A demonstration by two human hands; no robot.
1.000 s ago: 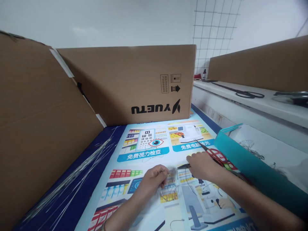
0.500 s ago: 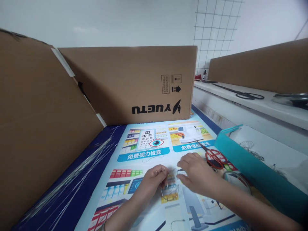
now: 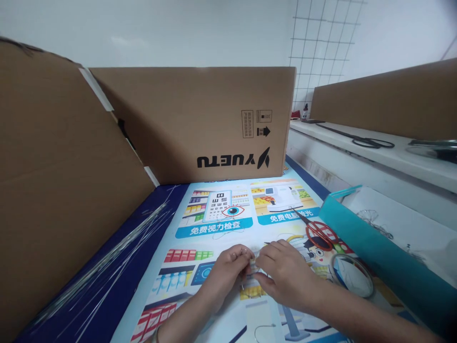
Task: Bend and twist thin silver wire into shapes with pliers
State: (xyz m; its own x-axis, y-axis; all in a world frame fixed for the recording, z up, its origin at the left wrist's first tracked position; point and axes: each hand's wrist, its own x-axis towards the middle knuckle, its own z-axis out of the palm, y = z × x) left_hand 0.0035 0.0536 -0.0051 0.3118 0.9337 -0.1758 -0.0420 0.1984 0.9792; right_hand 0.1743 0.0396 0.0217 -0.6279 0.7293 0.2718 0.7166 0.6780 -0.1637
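Note:
My left hand (image 3: 228, 271), fingers pinched together, grips a thin silvery wire (image 3: 243, 287) above the printed mat. Close against it on the right, my right hand (image 3: 285, 271) has its fingers curled, thumb and fingertips meeting at the same wire. The hands' fingers hide much of the wire, so its full shape cannot be made out. Below them a short hooked piece of wire (image 3: 264, 327) lies on the mat. Red-handled scissors (image 3: 319, 237) lie to the right, beyond my right hand. A round clear ring, perhaps a tape roll (image 3: 352, 275), rests beside my right forearm.
A teal box (image 3: 360, 245) with bent wires (image 3: 374, 224) inside stands at the right. Long pale strands (image 3: 110, 267) lie on the dark blue cloth at left. Cardboard panels (image 3: 189, 114) rise behind and left. Black scissors (image 3: 367, 141) lie on a white ledge.
My right hand has moved left and slightly down, its fingers closing onto the wire by my left hand. The wire loop that showed between the hands is now mostly covered.

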